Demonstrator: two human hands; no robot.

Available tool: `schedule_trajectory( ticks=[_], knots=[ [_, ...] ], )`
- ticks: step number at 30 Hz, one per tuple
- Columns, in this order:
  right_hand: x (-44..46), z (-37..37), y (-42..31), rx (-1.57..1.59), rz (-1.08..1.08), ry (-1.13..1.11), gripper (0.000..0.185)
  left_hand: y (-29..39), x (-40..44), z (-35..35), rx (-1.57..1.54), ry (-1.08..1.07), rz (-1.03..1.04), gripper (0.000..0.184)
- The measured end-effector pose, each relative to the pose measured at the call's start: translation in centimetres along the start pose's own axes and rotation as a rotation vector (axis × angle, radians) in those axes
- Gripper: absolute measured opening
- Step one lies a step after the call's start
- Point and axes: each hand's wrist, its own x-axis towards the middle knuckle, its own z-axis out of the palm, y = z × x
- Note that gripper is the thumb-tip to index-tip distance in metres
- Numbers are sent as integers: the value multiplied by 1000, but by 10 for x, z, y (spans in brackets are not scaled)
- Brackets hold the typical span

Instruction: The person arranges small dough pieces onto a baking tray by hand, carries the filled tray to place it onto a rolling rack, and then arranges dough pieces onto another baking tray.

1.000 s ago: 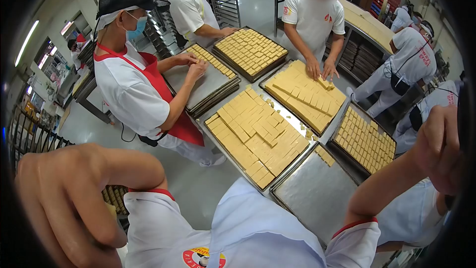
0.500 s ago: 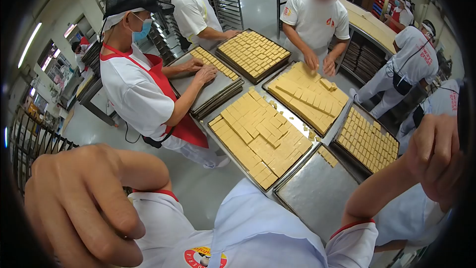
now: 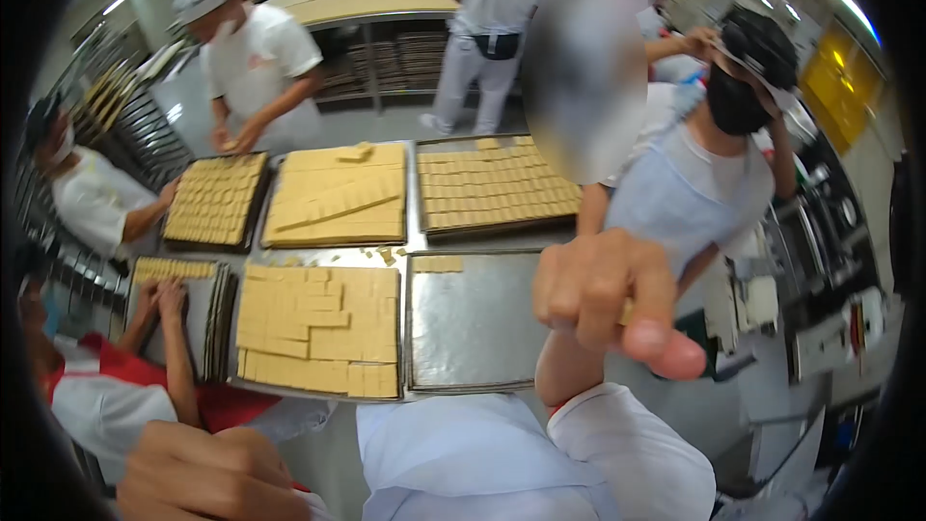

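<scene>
My right hand [image 3: 617, 301] is raised close to the camera, fingers curled, above the right part of a nearly bare metal tray [image 3: 473, 328]. A sliver of something yellowish shows between its fingers, too small to name. My left hand [image 3: 207, 473] is low at the bottom left, its fingers bent; whatever it may hold is hidden. Beyond it lies a tray of cut yellow dough [image 3: 318, 328], with loose strips on top. The nearly bare tray has a short row of small pieces [image 3: 437, 264] at its top left corner.
Behind are a tray with a dough slab [image 3: 338, 195] and trays of small pieces [image 3: 497, 183] [image 3: 214, 201]. Co-workers stand behind and at the left; one in a black mask [image 3: 709, 164] is at the right. A co-worker's hands touch a tray at the left [image 3: 201, 314].
The view has swung to the right, bringing the masked co-worker into sight. My right hand now appears nearer the middle, and my left hand lower in the frame.
</scene>
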Motion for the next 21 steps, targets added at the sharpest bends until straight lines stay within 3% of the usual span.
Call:
schedule_trajectory(
  ticks=[4,6,8,9,12,15,18,19,20,21],
  knots=[
    [-31,1,-25,-96,-18,81,50,7,53,15,115,-57,-15,22],
    [-39,5,-38,-162,-32,113,50,-3,55,19,32,-34,44,18],
    [-44,8,-44,-182,-160,139,57,-4,63,11,-3,-95,10,16],
    [-46,10,-46,-189,-225,149,61,-16,63,39,-126,194,143,23],
    [-38,11,-58,-225,-251,70,60,-39,57,66,-175,465,289,35],
    [-32,18,-61,-407,-321,123,58,-59,29,56,-28,281,130,34],
    [-10,45,-41,-625,-404,244,50,-63,9,78,-168,321,-352,43],
    [-2,52,-30,-655,-392,226,56,-106,-13,102,-342,190,-302,57],
    [8,56,-23,-693,-383,209,62,-124,-22,123,-486,143,-527,55],
    [16,58,-22,-751,-378,197,69,-140,-30,145,-544,163,-620,53]
  ],
)
